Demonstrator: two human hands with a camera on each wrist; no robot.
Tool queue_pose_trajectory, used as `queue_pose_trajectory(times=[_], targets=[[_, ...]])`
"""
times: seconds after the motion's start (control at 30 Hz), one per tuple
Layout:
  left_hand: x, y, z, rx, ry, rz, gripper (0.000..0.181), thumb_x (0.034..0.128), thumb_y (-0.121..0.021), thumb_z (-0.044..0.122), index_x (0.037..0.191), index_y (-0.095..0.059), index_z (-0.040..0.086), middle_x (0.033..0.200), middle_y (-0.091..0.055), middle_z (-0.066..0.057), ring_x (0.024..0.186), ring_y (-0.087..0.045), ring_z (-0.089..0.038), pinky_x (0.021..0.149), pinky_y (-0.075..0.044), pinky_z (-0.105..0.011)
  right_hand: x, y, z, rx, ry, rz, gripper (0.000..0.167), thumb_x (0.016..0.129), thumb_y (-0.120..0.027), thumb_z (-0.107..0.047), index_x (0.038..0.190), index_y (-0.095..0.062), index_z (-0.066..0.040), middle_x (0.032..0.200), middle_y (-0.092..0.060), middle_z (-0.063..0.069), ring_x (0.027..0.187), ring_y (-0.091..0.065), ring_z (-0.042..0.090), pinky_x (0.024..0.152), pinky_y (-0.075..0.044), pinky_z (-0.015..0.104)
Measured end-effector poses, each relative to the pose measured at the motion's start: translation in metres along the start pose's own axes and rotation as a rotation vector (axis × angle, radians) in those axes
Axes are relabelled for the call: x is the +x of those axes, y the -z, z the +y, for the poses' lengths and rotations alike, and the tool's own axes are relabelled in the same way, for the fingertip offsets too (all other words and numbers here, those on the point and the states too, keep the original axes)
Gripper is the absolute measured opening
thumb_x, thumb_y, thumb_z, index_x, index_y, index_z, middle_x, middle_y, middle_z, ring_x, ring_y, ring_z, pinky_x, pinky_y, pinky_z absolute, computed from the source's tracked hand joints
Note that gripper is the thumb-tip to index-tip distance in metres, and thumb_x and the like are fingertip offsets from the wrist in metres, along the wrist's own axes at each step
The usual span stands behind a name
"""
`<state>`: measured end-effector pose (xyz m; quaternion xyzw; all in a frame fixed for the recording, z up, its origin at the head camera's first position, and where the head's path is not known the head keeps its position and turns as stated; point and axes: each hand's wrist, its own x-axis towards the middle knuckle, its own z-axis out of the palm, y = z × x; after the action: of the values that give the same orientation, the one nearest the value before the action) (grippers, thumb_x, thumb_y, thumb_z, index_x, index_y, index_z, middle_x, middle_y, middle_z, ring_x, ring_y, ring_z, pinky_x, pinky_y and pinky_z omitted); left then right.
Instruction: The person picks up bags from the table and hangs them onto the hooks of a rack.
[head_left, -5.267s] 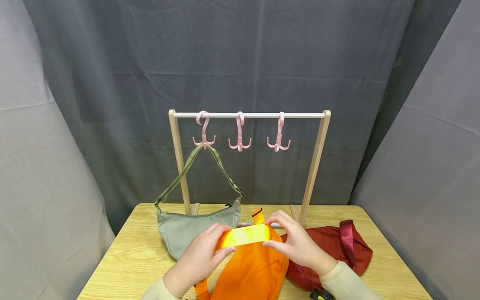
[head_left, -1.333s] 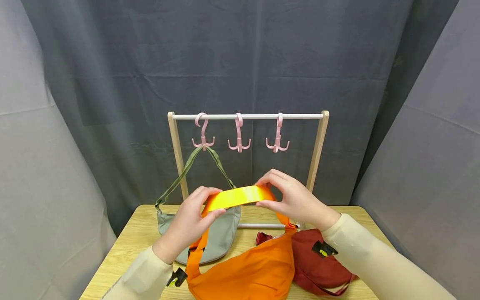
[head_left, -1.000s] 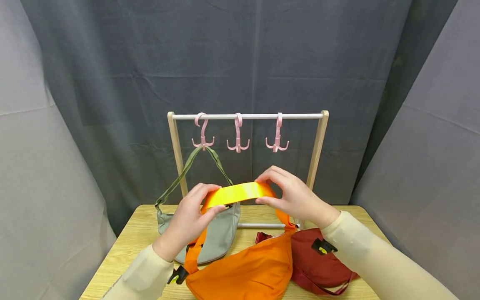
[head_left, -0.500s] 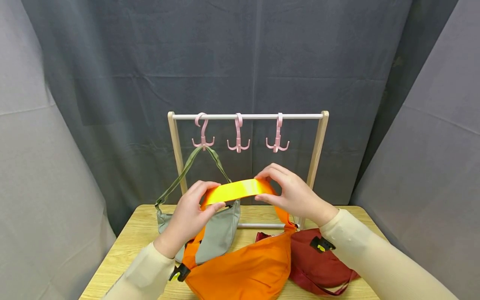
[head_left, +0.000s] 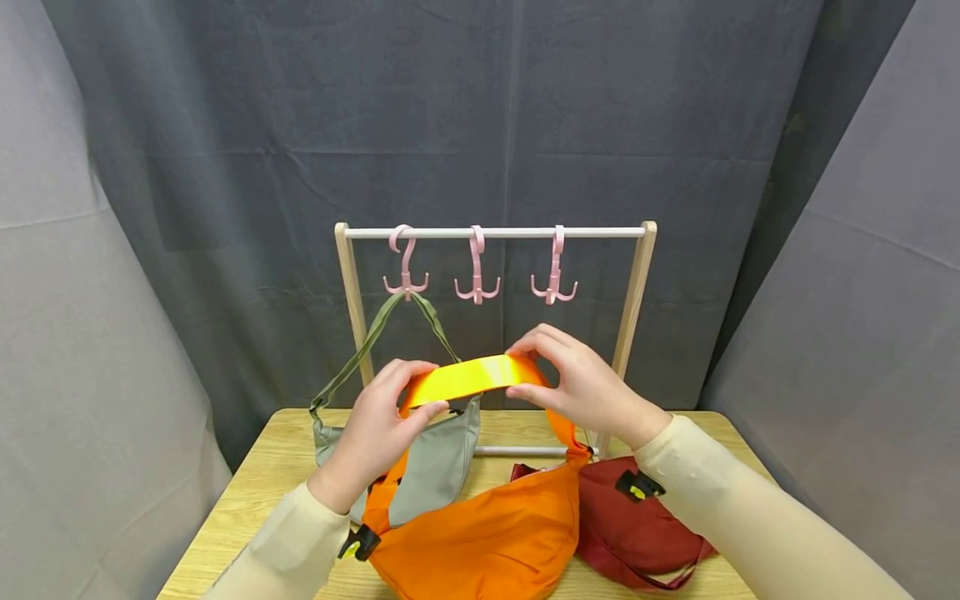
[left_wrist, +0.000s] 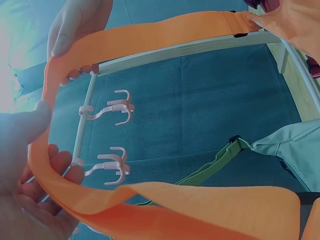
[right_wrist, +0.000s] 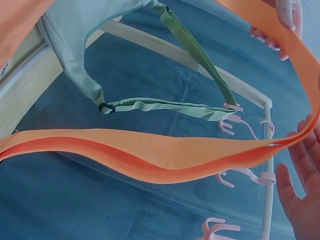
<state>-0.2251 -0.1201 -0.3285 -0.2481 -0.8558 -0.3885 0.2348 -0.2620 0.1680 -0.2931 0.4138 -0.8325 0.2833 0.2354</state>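
Observation:
Between my hands the strap [head_left: 476, 378] of an orange shoulder bag [head_left: 483, 542] arches upward in the head view. My left hand [head_left: 381, 417] pinches it at the left, thumb below and fingers above. At the right, my right hand [head_left: 581, 379] pinches it the same way. The bag's body hangs beneath, low over the table's front; its lower edge is out of frame. In the left wrist view the strap [left_wrist: 160, 36] forms a wide loop, with pink hooks [left_wrist: 112, 167] visible through it. The right wrist view shows the strap [right_wrist: 165, 150] slightly twisted.
A rack's white bar [head_left: 517, 233] carries three pink hooks, left [head_left: 407, 279], middle [head_left: 477, 283] and right [head_left: 554, 283]. A grey-green bag [head_left: 438, 475] hangs by its green strap from the left hook. On the wooden table [head_left: 217, 517], a dark red bag [head_left: 637, 533] lies at right.
Since the earliest frame, both hands have raised the orange strap well up from near the table, and the red bag lies differently. Over the last second the strap has crept slightly higher.

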Motion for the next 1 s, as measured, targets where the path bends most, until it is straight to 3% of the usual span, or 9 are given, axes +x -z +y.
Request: queue_pose_trajectory(times=[0.4, 1.0], targets=[[0.005, 0.005, 0.006, -0.001, 0.02, 0.017, 0.046, 0.0867, -0.084, 0.023, 0.128, -0.066, 0.013, 0.115, -0.063, -0.001, 0.093, -0.056, -0.015, 0.077, -0.054, -0.028, 0.006, 0.0, 0.0, 0.006, -0.032, 0.018, 0.044, 0.081, -0.089, -0.022, 0.119, -0.066, -0.015, 0.111, -0.064, -0.006, 0.099, -0.057, 0.009, 0.09, -0.055, 0.03], [0.014, 0.005, 0.011, -0.065, 0.064, 0.041, 0.044, 0.0888, -0.082, 0.022, 0.128, -0.065, 0.012, 0.113, -0.062, -0.002, 0.094, -0.056, -0.017, 0.078, -0.055, -0.03, 0.013, 0.001, 0.003, 0.009, -0.017, 0.059, 0.044, 0.082, -0.088, -0.021, 0.12, -0.066, -0.013, 0.112, -0.064, -0.004, 0.101, -0.059, 0.011, 0.092, -0.054, 0.03]])
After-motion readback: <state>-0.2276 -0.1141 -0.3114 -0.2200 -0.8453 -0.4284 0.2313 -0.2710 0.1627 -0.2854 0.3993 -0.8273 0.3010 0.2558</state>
